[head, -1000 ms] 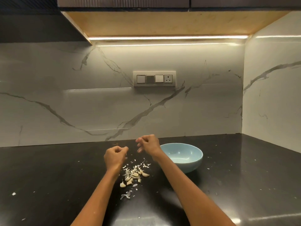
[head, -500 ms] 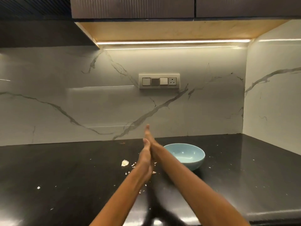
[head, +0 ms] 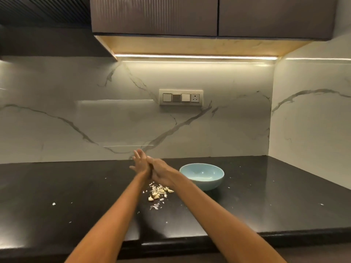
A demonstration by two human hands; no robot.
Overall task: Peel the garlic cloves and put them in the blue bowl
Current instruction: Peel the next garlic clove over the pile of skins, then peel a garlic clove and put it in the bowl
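You are pressing your left hand (head: 140,164) and right hand (head: 160,170) palm to palm, fingers straight; whether a clove is lying between them I cannot tell. The garlic cloves (head: 158,192) are lying just below your hands, the blue bowl (head: 201,176) just right. The cloves are probably light, firm and slippery, their skins brittle; pinch one across its fat middle.

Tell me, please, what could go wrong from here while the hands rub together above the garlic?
1. The pressed-together left hand and right hand hover over the black counter, not the blue bowl; anything shed would likely land on the counter.
2. Fresh skins may mix into the garlic pile, where cloves and peel already blend.
3. The bowl looks empty.
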